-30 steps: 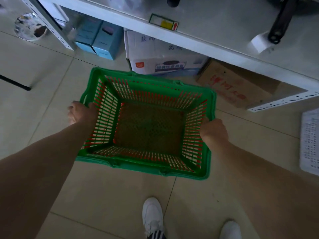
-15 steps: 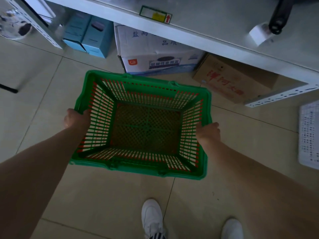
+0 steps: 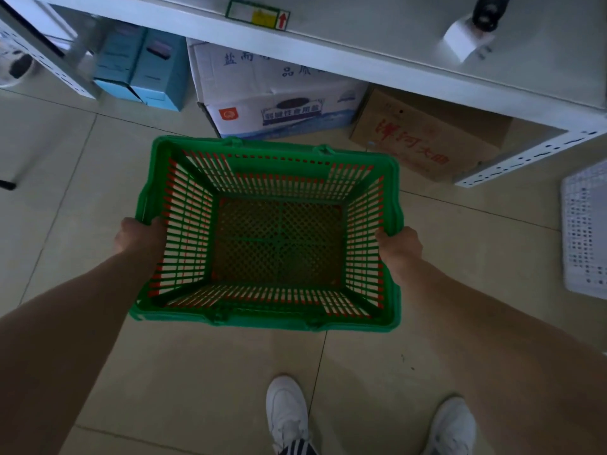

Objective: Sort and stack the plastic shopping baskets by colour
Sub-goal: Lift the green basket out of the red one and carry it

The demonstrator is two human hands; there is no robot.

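Your hands, left [image 3: 138,236] and right [image 3: 399,246], grip green basket [image 3: 269,318] rims; red [image 3: 381,192] nested beneath. Next: separate colours.

Dim, bluish, wide-angle bowing; far corners seem motion-blurred.

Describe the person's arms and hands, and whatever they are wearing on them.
Both arms are bare from the frame edge to the wrist: no sleeves show. The left hand and right hand carry no gloves, and no watch, bracelet or ring can be seen in this dim light. Fingers are mostly hidden, so rings cannot be ruled out.
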